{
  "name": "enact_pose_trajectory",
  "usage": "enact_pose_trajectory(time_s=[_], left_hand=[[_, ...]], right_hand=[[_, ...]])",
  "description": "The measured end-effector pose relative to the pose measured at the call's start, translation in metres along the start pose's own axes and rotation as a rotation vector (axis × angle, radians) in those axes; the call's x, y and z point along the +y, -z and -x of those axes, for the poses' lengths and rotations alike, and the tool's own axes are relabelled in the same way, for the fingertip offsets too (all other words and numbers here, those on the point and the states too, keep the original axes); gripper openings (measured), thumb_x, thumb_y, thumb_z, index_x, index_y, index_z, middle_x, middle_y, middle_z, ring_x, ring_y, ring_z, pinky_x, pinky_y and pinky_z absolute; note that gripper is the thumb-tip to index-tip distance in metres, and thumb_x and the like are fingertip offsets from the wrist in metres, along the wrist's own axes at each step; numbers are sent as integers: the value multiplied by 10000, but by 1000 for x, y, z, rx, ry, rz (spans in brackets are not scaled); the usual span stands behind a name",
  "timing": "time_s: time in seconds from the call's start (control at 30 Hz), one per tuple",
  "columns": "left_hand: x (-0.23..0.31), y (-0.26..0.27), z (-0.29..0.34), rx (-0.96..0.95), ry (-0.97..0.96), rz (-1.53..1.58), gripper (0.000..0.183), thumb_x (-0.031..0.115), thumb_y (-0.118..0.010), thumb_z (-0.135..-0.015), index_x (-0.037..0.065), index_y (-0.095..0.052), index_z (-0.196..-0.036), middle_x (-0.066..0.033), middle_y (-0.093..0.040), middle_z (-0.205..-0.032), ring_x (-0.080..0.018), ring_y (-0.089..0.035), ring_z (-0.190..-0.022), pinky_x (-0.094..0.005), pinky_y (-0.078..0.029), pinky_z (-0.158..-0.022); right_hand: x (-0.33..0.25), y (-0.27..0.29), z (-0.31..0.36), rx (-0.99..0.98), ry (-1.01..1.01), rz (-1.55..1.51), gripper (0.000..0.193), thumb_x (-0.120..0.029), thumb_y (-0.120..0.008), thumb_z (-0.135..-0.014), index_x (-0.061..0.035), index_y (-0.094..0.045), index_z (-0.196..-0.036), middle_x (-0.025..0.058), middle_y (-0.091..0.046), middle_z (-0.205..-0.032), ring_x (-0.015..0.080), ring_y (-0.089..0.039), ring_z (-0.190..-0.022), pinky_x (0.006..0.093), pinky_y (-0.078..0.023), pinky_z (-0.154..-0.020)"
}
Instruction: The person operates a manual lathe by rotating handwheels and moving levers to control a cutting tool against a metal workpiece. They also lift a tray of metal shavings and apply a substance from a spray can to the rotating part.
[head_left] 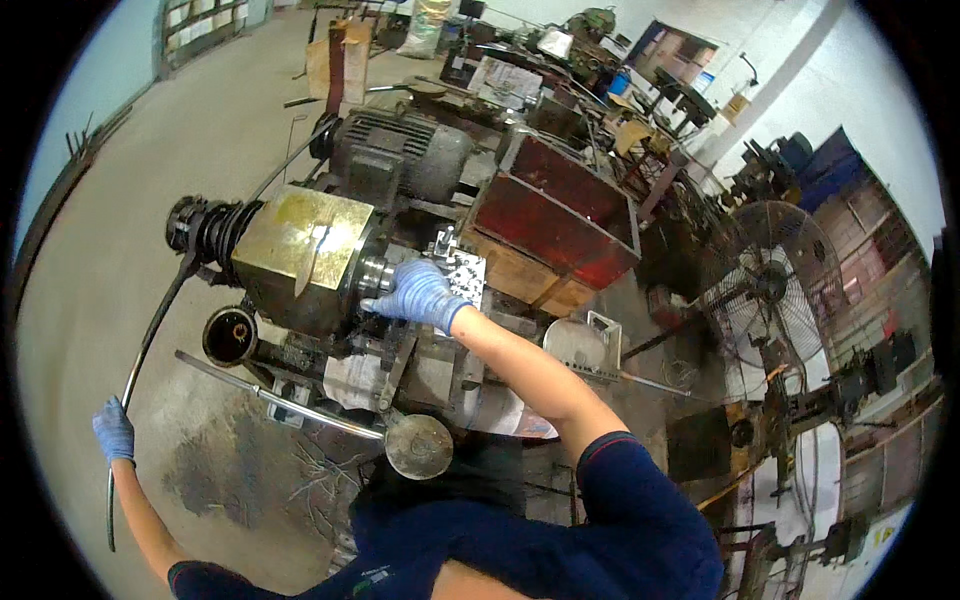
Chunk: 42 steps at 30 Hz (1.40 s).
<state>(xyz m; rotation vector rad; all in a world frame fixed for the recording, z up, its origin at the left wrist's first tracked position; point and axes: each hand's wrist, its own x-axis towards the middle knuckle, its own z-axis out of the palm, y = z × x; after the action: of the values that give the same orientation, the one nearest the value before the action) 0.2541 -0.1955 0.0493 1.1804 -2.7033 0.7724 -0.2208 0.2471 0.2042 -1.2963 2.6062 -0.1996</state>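
In a blue knitted glove, my left hand (pixel 114 432) is closed round a long metal lever bar (pixel 160 315) at the far left. The bar curves up to a black ribbed drum (pixel 205 235) on the machine's left end. My right hand (pixel 420 295), gloved the same way, wraps round a shiny round metal spindle end (pixel 376 275). This spindle sticks out from the right side of a block-shaped machine head (pixel 305 225) with a brass-coloured top. The palm hides the spindle's tip. Beside the right wrist lies a white, spotted plate (pixel 468 278).
A grey motor (pixel 400 150) sits behind the head, with a red metal box (pixel 555 205) to its right. Nearer me are an open cylindrical pot (pixel 230 335), a steel bar (pixel 300 405) and a round metal disc (pixel 419 447). At right stands a large fan (pixel 770 280).
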Motion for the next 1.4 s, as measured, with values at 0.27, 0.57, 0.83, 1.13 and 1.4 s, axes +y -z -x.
enact_pose_trajectory(time_s=[0.27, 0.57, 0.83, 1.13, 1.4], left_hand=[[49, 30, -15, 39, 316, 330, 229, 223, -536, -842, 45, -623, -955, -144, -645, -850, -293, -631, -752, -390, -482, -707], [304, -42, 28, -215, 71, 1189, 366, 376, -545, -852, 39, -633, -964, -152, -659, -857, -283, -627, -778, -391, -468, -686], [356, -21, 13, -504, -428, 452, 291, 339, -533, -769, 93, -624, -894, -110, -635, -977, -250, -580, -936, -401, -432, -821], [322, -74, -7, -150, -748, 234, 314, 296, -425, -827, 127, -625, -999, -99, -636, -1025, -267, -574, -986, -456, -356, -952], [303, -14, -8, -381, -219, 488, 211, 238, -528, -821, 72, -644, -879, -142, -654, -859, -344, -605, -829, -364, -479, -705]], right_hand=[[10, 20, 33, 135, 38, -17, 519, -580, -584, -691, -90, -698, -820, 154, -652, -843, 313, -596, -895, 400, -400, -883], [149, 14, 177, 434, -286, -201, 424, -498, -667, -695, -83, -701, -773, 128, -657, -807, 277, -613, -819, 352, -469, -781], [234, -15, 306, 414, -736, -296, 370, -336, -728, -716, 19, -681, -807, 103, -662, -681, 106, -594, -607, 276, -486, -598], [375, -75, 376, 377, -880, 96, 518, -429, -710, -658, -37, -659, -993, 169, -652, -965, 306, -619, -928, 363, -476, -830], [410, -98, 415, 190, -1143, 254, 614, -472, -674, -645, -116, -585, -1137, 178, -562, -1171, 325, -514, -1110, 390, -378, -972]])
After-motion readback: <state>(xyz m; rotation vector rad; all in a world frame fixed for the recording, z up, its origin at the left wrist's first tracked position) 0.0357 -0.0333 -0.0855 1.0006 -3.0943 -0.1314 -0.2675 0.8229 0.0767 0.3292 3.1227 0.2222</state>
